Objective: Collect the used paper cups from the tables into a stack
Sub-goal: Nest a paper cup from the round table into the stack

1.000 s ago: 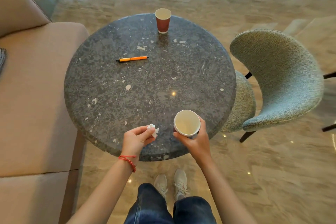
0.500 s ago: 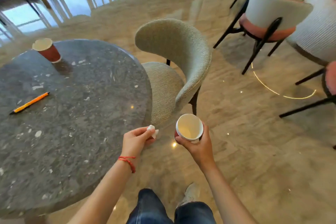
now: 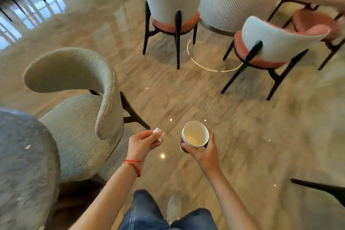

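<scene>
Paper cups [image 3: 195, 135], nested in a short stack, are sitting in the right hand [image 3: 202, 152], its fingers curling round the red wall below the rims. Left of that grip, the left hand [image 3: 142, 143] is pinching a tissue [image 3: 158, 133]. A second ago the stone table [image 3: 22, 155] and its lone red cup were lying ahead; now the view is swinging away toward pink chairs [image 3: 270, 43], so that cup is seemingly being left uncollected.

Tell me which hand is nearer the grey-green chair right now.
Left. The left hand, pinching a crumpled tissue, hangs just right of the grey-green chair. The right hand, gripping the cup stack, is farther right.
</scene>
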{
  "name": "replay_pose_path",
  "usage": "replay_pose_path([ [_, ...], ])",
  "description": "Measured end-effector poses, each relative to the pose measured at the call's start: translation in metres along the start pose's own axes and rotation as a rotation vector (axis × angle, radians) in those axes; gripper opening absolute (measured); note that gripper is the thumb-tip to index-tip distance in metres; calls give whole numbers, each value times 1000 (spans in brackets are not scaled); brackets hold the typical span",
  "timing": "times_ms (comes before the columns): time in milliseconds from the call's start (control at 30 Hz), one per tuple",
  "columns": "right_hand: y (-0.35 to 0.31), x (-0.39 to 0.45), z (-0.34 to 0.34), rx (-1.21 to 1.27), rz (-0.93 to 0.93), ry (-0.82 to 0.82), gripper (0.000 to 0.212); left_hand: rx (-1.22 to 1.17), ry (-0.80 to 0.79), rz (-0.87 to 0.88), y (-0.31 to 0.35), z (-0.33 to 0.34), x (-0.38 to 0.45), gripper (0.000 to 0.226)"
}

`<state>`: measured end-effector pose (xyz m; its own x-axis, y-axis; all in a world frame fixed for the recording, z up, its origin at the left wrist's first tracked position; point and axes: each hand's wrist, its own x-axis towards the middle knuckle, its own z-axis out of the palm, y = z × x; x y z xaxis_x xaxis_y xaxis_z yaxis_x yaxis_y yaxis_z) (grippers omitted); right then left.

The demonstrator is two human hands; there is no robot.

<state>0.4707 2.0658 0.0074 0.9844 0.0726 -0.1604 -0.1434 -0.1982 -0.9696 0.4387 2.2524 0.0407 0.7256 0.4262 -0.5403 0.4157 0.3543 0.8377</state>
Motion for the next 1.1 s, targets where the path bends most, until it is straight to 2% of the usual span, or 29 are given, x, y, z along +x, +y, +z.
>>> replay_pose_path([
  [167,-5,40,-35,52,18,120,69,72,-90,3,20,55,31,5],
  [400,-8,132,-39,69,43,173,68,78,-144,-32,56,111,119,5],
  [700,-53,295,-13,35,60,152,69,83,-144,-1,142,153,257,10],
  [900,-71,386,-20,46,49,114,59,56,-110,-20,182,190,324,14],
  [1100,-83,495,-31,52,37,18,70,18,-33,-12,210,243,392,15],
])
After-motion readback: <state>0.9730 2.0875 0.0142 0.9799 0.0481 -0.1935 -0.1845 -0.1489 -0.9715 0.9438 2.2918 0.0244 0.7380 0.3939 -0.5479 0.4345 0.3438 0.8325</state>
